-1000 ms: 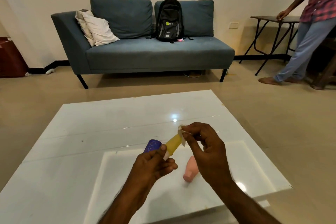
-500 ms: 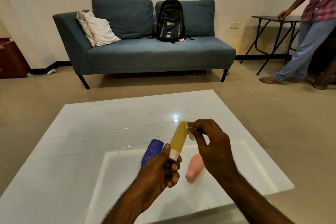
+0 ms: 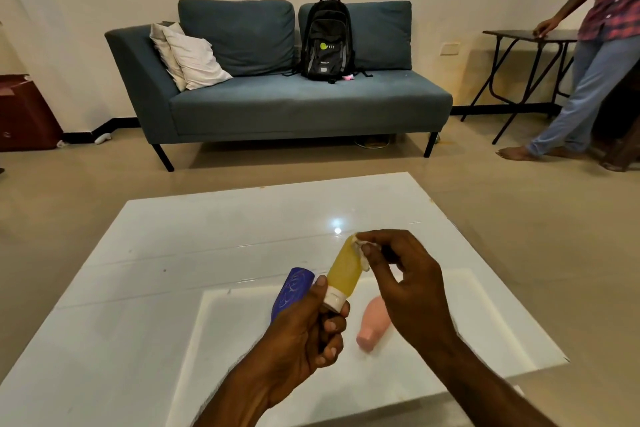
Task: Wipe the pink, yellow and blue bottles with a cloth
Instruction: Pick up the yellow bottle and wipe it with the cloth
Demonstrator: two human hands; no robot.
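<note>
My left hand [image 3: 304, 333] grips the yellow bottle [image 3: 343, 272] by its white cap end, holding it tilted up and away above the white table [image 3: 207, 246]. My right hand [image 3: 405, 281] pinches a small white cloth [image 3: 362, 255] against the upper end of the yellow bottle. The blue bottle [image 3: 291, 291] lies on the table just left of my left hand, partly hidden by it. The pink bottle [image 3: 374, 324] lies on its side on the table beneath my right hand, cap toward me.
A blue sofa [image 3: 277, 100] with a black backpack [image 3: 327, 40] and white pillows [image 3: 188, 55] stands beyond the table. At the far right a person [image 3: 595, 55] stands by a dark folding table [image 3: 530, 38]. The white table's right edge drops off near my right forearm.
The yellow bottle has tipped from nearly flat to more upright. The cloth in my right hand now sits at the bottle's top end. Blue and pink bottles stay put.
</note>
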